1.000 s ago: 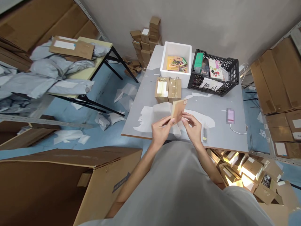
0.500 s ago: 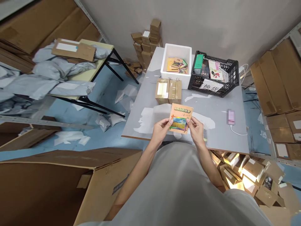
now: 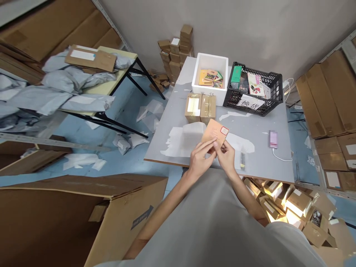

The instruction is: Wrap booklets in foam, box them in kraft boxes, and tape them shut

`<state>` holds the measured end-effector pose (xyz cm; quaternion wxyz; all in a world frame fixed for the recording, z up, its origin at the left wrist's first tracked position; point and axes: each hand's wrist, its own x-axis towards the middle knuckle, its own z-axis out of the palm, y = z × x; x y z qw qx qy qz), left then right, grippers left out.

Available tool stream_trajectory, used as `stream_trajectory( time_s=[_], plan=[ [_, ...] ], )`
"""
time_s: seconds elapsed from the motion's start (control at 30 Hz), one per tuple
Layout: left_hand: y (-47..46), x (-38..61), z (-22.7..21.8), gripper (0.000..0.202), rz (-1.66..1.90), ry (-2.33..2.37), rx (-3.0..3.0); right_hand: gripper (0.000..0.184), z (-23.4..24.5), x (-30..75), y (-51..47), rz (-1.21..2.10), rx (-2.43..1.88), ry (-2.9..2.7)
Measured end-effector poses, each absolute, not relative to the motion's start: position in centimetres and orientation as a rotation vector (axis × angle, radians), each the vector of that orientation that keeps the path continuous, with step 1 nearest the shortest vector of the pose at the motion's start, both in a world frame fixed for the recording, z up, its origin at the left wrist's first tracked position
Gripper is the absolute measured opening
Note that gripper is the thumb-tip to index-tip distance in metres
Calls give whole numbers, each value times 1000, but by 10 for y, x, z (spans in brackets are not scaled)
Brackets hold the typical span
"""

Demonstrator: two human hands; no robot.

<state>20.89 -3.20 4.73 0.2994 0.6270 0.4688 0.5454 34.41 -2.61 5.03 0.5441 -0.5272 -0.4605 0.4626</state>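
In the head view, the orange booklet point(image 3: 213, 130) is held up over the near part of the grey tabletop point(image 3: 267, 157), tilted, its corner label with a red outline at the upper right. The right hand point(image 3: 227, 158) grips its lower edge, the thumb on the face and the other fingers curled in close to the booklet. The left hand point(image 3: 198, 161) lies across the lower left of the face with its fingers point(image 3: 205, 147) extended; whether they also pinch the booklet I cannot tell.

Just beyond the booklet stand two taped cardboard cartons point(image 3: 194, 108), side by side. Behind them is a white foam box point(image 3: 221, 98) with several small books point(image 3: 211, 76) inside. Right beside it sits a black plastic crate point(image 3: 269, 106) with more books point(image 3: 255, 84) in it and a handwritten paper sign point(image 3: 250, 102) on its front. Near the right edge lies a phone point(image 3: 273, 139), its screen blurred, with a white cable point(image 3: 282, 157) plugged in. A slim yellow-and-clear object point(image 3: 243, 160) lies to the right of the right hand.

A large open carton point(image 3: 122, 218) fills the lower left, and a heap of small boxes point(image 3: 299, 202) lies at the lower right. Grey parcels point(image 3: 40, 98) cover much of a yellowish second tabletop point(image 3: 97, 88) at the left.
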Motion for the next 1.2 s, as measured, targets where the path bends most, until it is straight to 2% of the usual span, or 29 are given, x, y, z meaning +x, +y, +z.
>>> stream_trajectory(
  time_s=[0.6,0.8,0.87,1.0,1.1,1.2],
  plan=[
    [-20,176,42,50,1441,1360,1208,66,52,368,-17,1180,-1252,-1059],
    [-14,178,35,63,1177,1140,985,64,51,371,-12,1232,-1236,-1053],
    [-13,181,32,63,1137,1108,943,66,49,371,-9,1182,-1260,-1038],
    [-15,193,28,56,1313,1264,1011,73,44,362,-9,1020,-1314,-1000],
    [-21,205,30,41,1408,1354,1278,73,41,350,-14,1130,-1264,-1044],
    [-25,214,33,30,1438,1271,1513,64,37,345,-16,1180,-1220,-1063]
  ],
)
